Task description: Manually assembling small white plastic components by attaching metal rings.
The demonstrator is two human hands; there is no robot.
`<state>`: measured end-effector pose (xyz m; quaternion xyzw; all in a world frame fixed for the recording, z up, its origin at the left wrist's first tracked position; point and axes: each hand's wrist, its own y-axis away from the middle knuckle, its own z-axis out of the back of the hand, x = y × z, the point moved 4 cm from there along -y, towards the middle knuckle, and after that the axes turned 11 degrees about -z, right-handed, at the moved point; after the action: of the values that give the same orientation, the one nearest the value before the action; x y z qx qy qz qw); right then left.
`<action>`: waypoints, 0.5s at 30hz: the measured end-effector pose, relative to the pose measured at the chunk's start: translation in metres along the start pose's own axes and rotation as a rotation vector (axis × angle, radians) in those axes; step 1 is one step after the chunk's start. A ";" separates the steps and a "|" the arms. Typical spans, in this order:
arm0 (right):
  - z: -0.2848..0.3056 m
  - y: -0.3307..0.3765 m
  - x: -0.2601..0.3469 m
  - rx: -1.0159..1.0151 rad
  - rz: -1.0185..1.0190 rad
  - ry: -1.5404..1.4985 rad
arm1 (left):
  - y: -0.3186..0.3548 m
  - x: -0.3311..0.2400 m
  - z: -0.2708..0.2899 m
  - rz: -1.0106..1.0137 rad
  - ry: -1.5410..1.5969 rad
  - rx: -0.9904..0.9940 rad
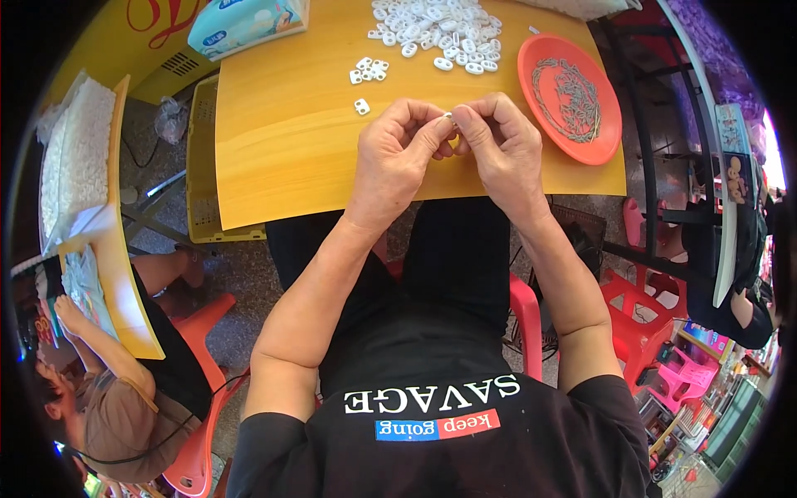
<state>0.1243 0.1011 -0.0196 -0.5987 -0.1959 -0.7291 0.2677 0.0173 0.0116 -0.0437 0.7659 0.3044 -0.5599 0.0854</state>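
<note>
My left hand [397, 156] and my right hand [503, 148] meet above the near part of the yellow table [282, 141]. Thumbs and fingers of both pinch a tiny white piece [448, 115], mostly hidden by the fingertips. Left of my left hand lies one white plastic piece with two holes [362, 106]. Beyond it sits a small cluster of similar pieces [369, 70]. A large heap of white oval pieces [440, 33] spreads at the far side. To the right, a red plate [612, 108] holds many thin grey metal pins [573, 98].
A tissue pack [249, 25] stands at the table's far left corner. On the left, a co-worker [124, 398] sits at another table [124, 274] bearing a bag of white pieces [79, 158]. Red plastic stools [635, 319] and a black metal frame [647, 124] are on the right.
</note>
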 end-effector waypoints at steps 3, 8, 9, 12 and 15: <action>-0.005 0.002 0.000 0.012 -0.020 -0.046 | 0.000 0.000 0.001 -0.008 -0.011 -0.012; 0.001 -0.005 -0.013 0.016 -0.084 -0.135 | -0.004 0.002 -0.001 -0.002 -0.013 -0.001; 0.002 -0.006 -0.014 0.029 -0.100 -0.193 | -0.004 0.001 -0.001 0.007 0.013 0.013; 0.002 -0.004 -0.009 0.006 -0.104 -0.212 | -0.004 -0.002 -0.002 0.012 0.045 0.026; 0.000 -0.003 -0.005 0.003 -0.106 -0.195 | -0.003 -0.001 -0.001 0.004 0.063 0.007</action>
<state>0.1231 0.1044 -0.0239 -0.6551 -0.2536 -0.6802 0.2094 0.0157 0.0144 -0.0422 0.7840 0.3032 -0.5365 0.0743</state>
